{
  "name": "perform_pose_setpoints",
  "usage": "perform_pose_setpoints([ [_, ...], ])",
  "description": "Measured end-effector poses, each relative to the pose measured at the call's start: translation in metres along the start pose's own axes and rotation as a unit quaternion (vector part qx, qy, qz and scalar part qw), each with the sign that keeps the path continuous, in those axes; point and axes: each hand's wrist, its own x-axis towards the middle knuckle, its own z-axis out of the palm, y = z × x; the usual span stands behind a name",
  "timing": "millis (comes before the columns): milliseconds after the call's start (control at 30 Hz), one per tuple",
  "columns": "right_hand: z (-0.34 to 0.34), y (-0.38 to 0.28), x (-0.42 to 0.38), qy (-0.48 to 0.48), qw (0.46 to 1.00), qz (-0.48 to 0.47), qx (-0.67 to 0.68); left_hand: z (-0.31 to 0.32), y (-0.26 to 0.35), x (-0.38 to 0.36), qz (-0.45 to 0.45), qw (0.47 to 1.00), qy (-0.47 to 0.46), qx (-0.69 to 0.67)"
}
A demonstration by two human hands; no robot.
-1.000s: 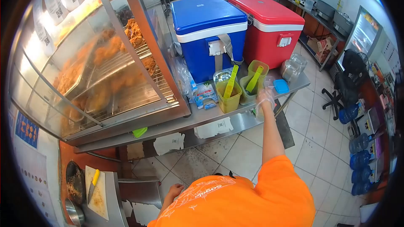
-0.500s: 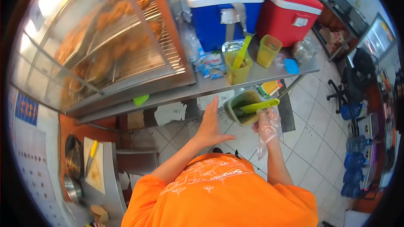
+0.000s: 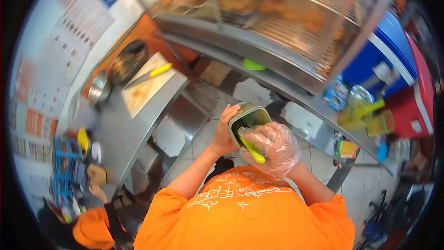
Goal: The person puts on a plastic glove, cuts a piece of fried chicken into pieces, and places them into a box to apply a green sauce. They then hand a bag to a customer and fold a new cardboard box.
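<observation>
My left hand (image 3: 226,132) is wrapped around the left side of a deep, greenish rectangular container (image 3: 249,110), tilted with its mouth towards me. My right hand (image 3: 273,146), in a clear plastic glove, is at the mouth with its fingers curled over the rim and partly inside. Beside those fingers, the lime-green handle of a utensil (image 3: 252,150) sticks out of the container; its far end is hidden inside. Whether the gloved fingers grip the handle, the rim or the contents is not visible.
A steel table (image 3: 157,111) on the left bears a cutting board (image 3: 138,97) with a yellow-handled knife (image 3: 150,75). A glass display case (image 3: 277,23) of fried food stands ahead, with a blue cooler (image 3: 384,55) to its right. A co-worker (image 3: 95,227) is at the lower left.
The view has swung left, bringing in the left table and co-worker. My left hand has gone from open beside the container to holding it. My gloved right hand has moved over its mouth.
</observation>
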Motion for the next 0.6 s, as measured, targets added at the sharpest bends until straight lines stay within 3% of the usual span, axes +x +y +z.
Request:
perform_pose_setpoints([
  [133, 0.054, 0.001, 0.022, -0.165, 0.975, -0.091, 0.118, -0.057, -0.013, -0.042, -0.060, 0.995, 0.046, 0.071],
  [233, 0.083, -0.025, 0.056, -0.123, 0.973, -0.100, 0.168, -0.097, -0.019, -0.074, -0.101, 0.983, 0.110, 0.105],
  [367, 0.144, -0.055, 0.078, -0.203, 0.942, -0.198, 0.179, -0.152, -0.025, -0.117, -0.141, 0.959, 0.179, 0.171],
  [433, 0.169, -0.073, 0.095, -0.364, 0.879, -0.195, 0.237, -0.177, -0.031, -0.139, -0.146, 0.957, 0.176, 0.177],
  [467, 0.181, -0.077, 0.104, -0.386, 0.869, -0.232, 0.204, -0.189, -0.030, -0.148, -0.152, 0.954, 0.189, 0.174],
  [600, 0.217, -0.124, 0.146, -0.370, 0.874, -0.240, 0.204, -0.232, -0.037, -0.186, -0.169, 0.936, 0.236, 0.197],
])
